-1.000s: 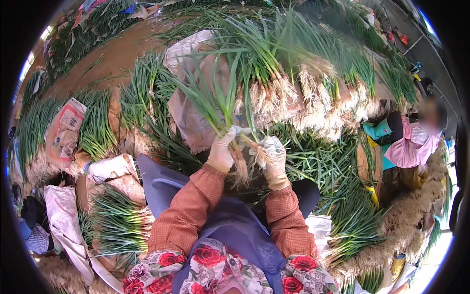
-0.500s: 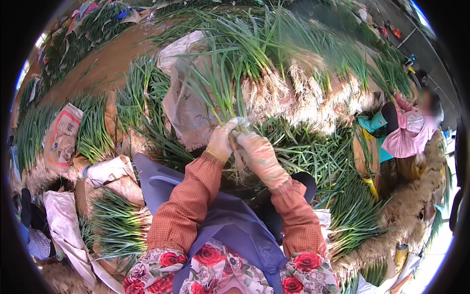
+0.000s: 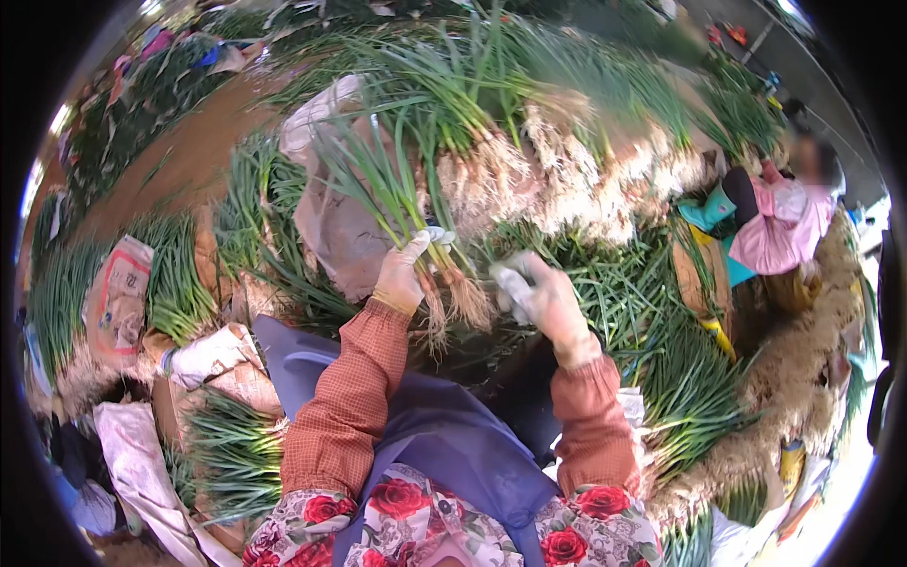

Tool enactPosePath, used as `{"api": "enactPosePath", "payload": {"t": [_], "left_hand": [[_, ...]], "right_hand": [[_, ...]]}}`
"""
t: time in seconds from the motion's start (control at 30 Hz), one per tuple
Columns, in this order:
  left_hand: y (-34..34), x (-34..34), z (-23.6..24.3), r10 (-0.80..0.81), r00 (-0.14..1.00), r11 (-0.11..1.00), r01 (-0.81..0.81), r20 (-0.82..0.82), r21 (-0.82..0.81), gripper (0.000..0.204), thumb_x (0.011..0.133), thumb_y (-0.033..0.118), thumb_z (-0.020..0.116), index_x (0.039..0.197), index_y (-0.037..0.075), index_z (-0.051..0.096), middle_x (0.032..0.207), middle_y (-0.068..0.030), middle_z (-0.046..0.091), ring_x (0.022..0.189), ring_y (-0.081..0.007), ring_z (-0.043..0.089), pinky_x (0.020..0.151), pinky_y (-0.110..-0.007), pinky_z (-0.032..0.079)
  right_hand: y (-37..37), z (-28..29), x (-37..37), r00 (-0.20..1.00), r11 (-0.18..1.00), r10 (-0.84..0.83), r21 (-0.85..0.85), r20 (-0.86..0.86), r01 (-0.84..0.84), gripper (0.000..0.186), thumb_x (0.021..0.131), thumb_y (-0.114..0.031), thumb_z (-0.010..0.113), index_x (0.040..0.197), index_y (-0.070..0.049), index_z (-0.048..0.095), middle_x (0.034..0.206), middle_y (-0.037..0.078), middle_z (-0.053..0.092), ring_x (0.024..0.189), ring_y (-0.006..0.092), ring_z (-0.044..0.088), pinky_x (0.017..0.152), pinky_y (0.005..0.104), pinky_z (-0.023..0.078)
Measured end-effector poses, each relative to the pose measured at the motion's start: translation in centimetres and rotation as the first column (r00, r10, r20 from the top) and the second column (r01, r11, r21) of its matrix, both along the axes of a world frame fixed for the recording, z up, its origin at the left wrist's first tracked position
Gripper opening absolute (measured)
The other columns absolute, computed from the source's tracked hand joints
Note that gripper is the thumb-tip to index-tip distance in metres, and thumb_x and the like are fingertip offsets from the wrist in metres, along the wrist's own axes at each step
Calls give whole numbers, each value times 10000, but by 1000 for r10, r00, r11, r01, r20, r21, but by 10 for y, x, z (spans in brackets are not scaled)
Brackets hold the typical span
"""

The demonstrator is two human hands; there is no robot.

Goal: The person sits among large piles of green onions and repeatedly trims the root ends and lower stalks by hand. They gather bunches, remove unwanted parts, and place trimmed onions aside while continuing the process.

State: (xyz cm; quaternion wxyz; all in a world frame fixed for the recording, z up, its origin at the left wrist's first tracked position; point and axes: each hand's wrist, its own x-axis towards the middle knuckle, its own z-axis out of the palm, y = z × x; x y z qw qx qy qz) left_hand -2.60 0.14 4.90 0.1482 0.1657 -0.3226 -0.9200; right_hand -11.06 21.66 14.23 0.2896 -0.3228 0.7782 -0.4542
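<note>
My left hand (image 3: 404,274), in a pale glove, is closed around the stems of a small bunch of green onions (image 3: 408,210). The leaves point up and away, and the pale stringy roots (image 3: 460,295) hang below the fist. To the right of those roots is my gloved right hand (image 3: 543,300), apart from the bunch. Its fingers look bent but are smeared by motion, so whether they hold anything is unclear. Just beyond, a thick row of green onions (image 3: 472,113) lies with its roots toward me.
Loose green leaves (image 3: 605,274) cover the ground at right. A pale sack (image 3: 345,213) lies beyond my left hand. More onion bunches (image 3: 236,439) rest on sacking at left. A person in pink (image 3: 779,222) sits at far right, beside a root-covered heap (image 3: 803,369).
My right hand has come off the bunch and moved right and slightly down. My left hand keeps hold, now a little further left, with the roots in plain sight.
</note>
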Motion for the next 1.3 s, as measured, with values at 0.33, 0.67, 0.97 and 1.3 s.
{"api": "enactPosePath", "payload": {"t": [0.33, 0.67, 0.97, 1.3], "left_hand": [[5, -18, -15, -131, 967, 985, 102, -219, -138, 507, 1020, 256, 361, 1505, 141, 268, 1462, -208, 394, 1232, -302, 538, 750, -295, 592], [23, -21, -7, -36, 998, 999, 34, -51, -30, 449, 1039, 292, 374, 1472, 178, 351, 1466, -105, 423, 565, -62, 539, 420, -193, 437], [-14, -9, 103, 0, 942, 953, -102, -335, -285, 534, 998, 261, 509, 1457, 47, 341, 1010, -117, 669, 566, -59, 451, 387, -160, 347], [-70, 14, 158, 115, 874, 915, -278, -472, -292, 528, 946, 307, 576, 1373, 22, 455, 990, -130, 715, 378, -57, 408, 323, -181, 286]], "right_hand": [[71, -20, -40, 484, 951, -293, -197, -824, 240, 139, 887, -240, 641, 927, -127, 571, 659, 83, 591, 517, 268, 588, 455, 390, 467], [476, -105, 57, -79, -100, -962, 68, -263, 993, 223, 887, -277, 660, 1015, -102, 608, 851, 175, 668, 683, 284, 645, 635, 388, 524], [413, -145, -18, 624, 498, -678, 382, -388, 779, 345, 836, -293, 618, 1112, -92, 663, 1098, 156, 675, 1055, 302, 630, 895, 373, 488], [-54, -9, -181, 838, 921, -308, -362, -450, 144, 345, 928, -142, 576, 1256, -35, 580, 1130, 125, 665, 973, 204, 637, 866, 320, 487]]}}
